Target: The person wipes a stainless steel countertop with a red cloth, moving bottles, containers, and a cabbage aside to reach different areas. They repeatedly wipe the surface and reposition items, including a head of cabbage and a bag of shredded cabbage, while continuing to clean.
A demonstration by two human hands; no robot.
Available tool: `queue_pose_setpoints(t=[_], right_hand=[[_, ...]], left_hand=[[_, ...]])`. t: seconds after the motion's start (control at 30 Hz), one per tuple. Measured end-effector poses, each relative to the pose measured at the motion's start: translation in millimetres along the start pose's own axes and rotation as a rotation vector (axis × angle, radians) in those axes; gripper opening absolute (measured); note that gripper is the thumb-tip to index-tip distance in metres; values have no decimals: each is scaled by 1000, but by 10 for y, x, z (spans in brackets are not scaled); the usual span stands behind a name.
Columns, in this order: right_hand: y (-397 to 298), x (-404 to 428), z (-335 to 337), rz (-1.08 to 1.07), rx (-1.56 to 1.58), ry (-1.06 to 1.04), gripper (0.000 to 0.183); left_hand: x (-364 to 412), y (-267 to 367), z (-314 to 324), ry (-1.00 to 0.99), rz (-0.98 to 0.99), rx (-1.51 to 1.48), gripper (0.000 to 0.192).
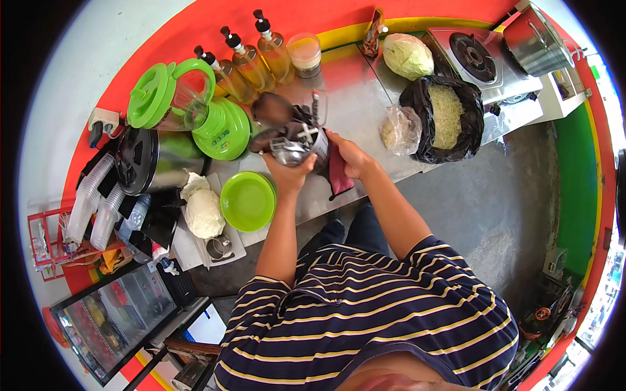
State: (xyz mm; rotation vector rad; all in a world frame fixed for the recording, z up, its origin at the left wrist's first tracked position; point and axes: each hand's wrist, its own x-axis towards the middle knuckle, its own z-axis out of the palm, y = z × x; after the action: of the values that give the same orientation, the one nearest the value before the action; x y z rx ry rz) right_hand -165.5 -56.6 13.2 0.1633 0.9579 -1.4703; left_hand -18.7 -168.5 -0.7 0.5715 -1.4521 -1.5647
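Note:
A perforated metal utensil holder (321,148) full of kitchen utensils is tilted between my hands over the steel counter. Among the utensils are a shiny metal ladle (289,152) and brown rounded utensil heads (272,109), partly blurred. My left hand (288,175) grips the holder from the near left, close under the ladle. On the other side, my right hand (353,155) presses a dark red cloth (338,171) to the holder's side, and the cloth's lower corner hangs down. The holder's base is hidden.
Left stand a green blender (221,128), green bowls (248,201) and a peeled cabbage (204,213). Pump bottles (252,66) line the wall. Right are another cabbage (408,56), a black bag of shredded vegetable (445,117), a plastic bag (401,130) and a gas stove (489,73) with a pot (535,44).

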Motion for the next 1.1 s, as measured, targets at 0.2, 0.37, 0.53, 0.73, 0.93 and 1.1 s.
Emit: queue_pose_setpoints(t=[0.2,0.37,0.53,0.73,0.93,1.1], right_hand=[[-183,-762,-102,-158,-83,162,47],[-158,-1125,-93,-435,-767,402,45],[358,-275,-639,-707,-1696,508,48],[161,391,-727,-823,-1869,586,56],[-661,1090,-793,-844,-1867,791,60],[-1389,1808,-792,-823,-1876,845,61]], left_hand=[[190,76,-124,209,-129,-3,92],[227,-282,-340,217,-25,210,96],[259,-275,-315,103,15,301,107],[275,-38,-148,-14,237,493,112],[204,-120,-123,-13,134,537,100],[188,-184,-274,-134,262,847,118]])
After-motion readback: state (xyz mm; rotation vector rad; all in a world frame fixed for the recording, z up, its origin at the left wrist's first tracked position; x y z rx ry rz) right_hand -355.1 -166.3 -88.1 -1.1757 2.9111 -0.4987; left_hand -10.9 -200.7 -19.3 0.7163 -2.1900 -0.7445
